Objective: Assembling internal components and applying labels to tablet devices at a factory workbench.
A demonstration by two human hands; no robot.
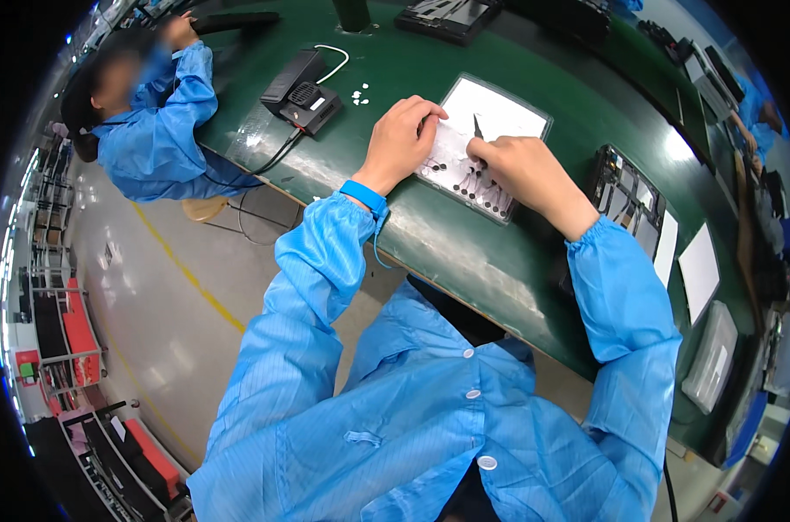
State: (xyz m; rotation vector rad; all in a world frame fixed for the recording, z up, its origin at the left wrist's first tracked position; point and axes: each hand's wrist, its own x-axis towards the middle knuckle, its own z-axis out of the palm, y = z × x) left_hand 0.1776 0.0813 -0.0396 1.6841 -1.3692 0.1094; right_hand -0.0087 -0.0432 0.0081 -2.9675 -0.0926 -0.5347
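A white lit tray [516, 109] with rows of small dark parts [480, 187] lies on the green workbench [464, 252]. My left hand [401, 139] rests on the tray's left edge, fingers curled down onto it. My right hand [518, 170] sits over the tray's near right part and pinches thin dark tweezers [478, 128] that point up and away. Both forearms wear blue sleeves, and a blue strap circles my left wrist.
A black device with a cable [303, 91] and a few white bits [359, 94] lie left of the tray. A black tray of parts [625, 196] and white sheets [699, 270] sit to the right. Another person in blue [156, 122] sits at the bench's far left.
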